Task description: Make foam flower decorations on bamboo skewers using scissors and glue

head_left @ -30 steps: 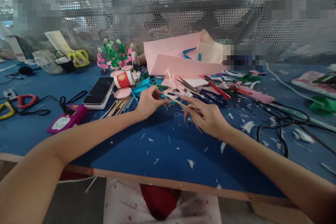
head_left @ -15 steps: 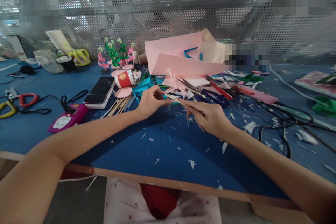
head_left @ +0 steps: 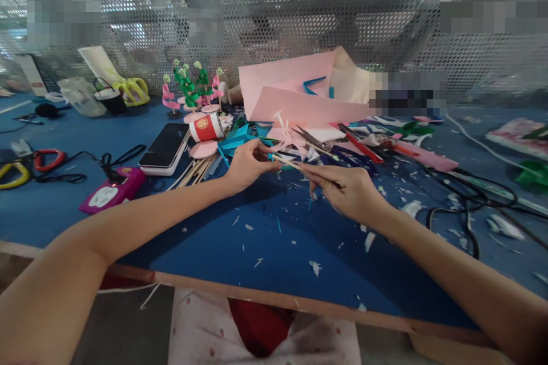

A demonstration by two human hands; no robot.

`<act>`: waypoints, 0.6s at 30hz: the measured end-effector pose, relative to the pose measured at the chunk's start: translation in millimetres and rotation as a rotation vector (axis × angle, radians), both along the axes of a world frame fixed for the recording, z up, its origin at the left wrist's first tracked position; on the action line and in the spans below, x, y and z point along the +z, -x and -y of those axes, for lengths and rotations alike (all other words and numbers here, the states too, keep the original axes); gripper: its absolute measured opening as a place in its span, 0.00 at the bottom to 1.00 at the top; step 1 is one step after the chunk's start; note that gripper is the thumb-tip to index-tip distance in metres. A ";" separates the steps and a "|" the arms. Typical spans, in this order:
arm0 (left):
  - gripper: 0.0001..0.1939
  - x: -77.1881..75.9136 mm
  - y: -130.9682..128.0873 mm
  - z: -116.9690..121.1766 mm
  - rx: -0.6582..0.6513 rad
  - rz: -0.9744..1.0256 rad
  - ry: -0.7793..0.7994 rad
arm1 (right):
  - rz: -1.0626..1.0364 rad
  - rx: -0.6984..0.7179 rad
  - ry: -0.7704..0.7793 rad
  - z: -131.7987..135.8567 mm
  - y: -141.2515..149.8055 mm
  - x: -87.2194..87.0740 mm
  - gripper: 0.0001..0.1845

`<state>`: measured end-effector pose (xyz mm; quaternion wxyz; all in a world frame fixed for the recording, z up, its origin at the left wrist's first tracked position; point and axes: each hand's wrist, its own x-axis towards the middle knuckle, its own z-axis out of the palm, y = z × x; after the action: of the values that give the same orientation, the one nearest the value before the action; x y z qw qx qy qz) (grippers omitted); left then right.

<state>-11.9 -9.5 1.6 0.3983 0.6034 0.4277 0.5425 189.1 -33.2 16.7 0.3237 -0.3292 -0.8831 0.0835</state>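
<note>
A thin wooden stick slants between my two hands, above the blue table. My right hand is closed round its near end. At the other end, a small strip of blue paper lies against the stick's tip, and the fingertips of my left hand pinch it there. Just beyond my left hand lie folded blue paper and a bundle of wooden sticks. Scissors with open blades rest among paper scraps past my right hand.
Pink paper sheets stand at the back, near small spiral paper plants. Left are a red-and-white paper cup, a phone on a white box, a purple power strip and pliers. Black cables curl at right.
More blue paper now shows at the stick's tip, between my left fingertips. Both hands stay almost in place, and the whole view has shifted slightly.
</note>
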 end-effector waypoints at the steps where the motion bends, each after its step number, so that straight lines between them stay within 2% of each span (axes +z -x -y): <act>1: 0.18 -0.3 0.1 0.0 0.000 -0.005 -0.004 | 0.000 0.003 -0.005 -0.4 -0.3 -0.3 0.20; 9: 0.18 -1.5 0.0 -0.2 0.012 -0.051 -0.047 | -0.010 0.016 0.003 -0.6 1.1 -0.9 0.21; 14: 0.19 -1.4 0.3 0.4 -0.015 -0.049 -0.019 | -0.016 0.016 -0.013 0.1 1.8 -2.3 0.21; 18: 0.19 -0.7 1.0 1.0 0.030 -0.110 -0.042 | -0.015 0.030 -0.040 -1.0 1.8 -3.0 0.21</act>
<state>-12.9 -10.6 0.9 0.3532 0.6340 0.4467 0.5233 187.3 -32.2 13.7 0.3355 -0.3089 -0.8870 0.0728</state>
